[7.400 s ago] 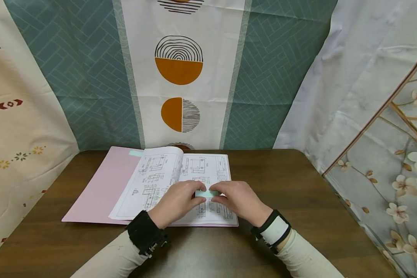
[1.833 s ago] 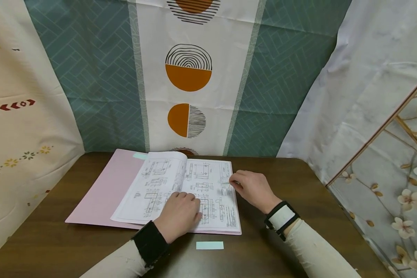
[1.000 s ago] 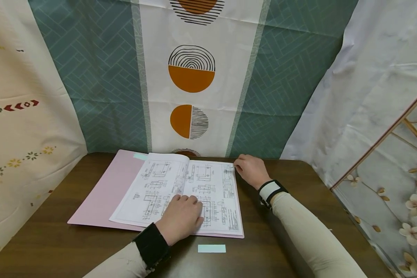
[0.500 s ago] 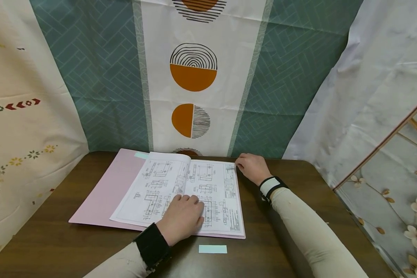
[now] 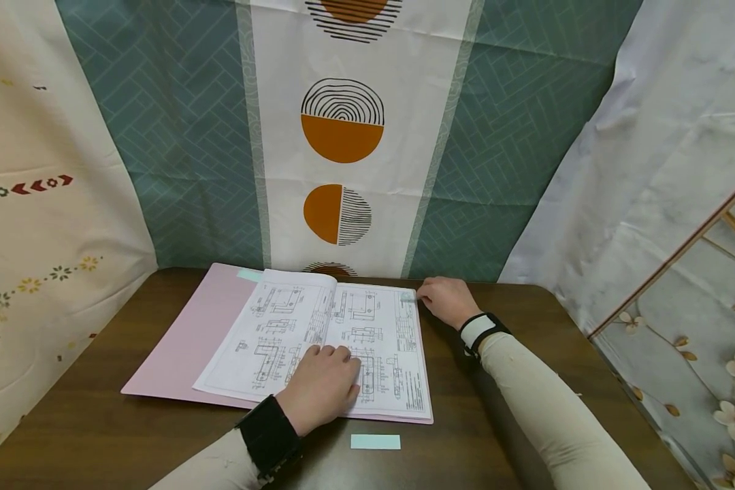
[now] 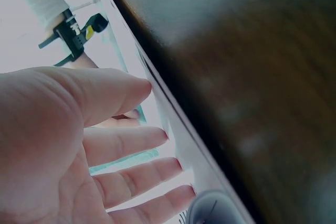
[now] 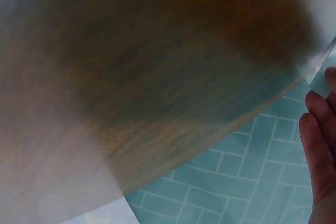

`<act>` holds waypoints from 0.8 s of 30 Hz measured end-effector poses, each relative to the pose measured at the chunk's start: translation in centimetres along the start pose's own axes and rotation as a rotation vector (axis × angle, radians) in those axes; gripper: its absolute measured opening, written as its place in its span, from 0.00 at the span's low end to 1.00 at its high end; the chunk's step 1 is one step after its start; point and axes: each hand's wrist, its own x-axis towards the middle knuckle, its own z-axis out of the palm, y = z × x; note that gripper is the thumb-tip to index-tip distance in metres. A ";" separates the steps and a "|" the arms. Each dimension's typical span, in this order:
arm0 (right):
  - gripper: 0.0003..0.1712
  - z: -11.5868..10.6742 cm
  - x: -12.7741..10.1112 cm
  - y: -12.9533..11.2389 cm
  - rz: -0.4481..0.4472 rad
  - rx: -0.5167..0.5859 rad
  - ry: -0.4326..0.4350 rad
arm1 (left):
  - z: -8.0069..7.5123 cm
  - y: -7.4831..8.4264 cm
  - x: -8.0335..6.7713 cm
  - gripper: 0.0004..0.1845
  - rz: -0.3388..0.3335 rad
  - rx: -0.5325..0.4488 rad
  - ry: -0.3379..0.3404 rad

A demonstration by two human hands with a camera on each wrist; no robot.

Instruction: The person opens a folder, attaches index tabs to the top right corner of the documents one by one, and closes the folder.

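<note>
Low in the frame's centre, a pale green paper strip (image 5: 375,442) lies crosswise on the dark wooden table (image 5: 527,381). Just above it my left hand (image 5: 322,386) presses flat on the open booklet of technical drawings (image 5: 343,340). Farther up, my right hand (image 5: 444,299) pinches a small tab at the page's top right corner.
</note>
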 end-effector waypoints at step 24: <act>0.05 0.2 -0.1 -0.2 -0.054 0.032 -0.062 | 0.0 -0.4 0.0 0.22 -0.056 -0.090 -0.040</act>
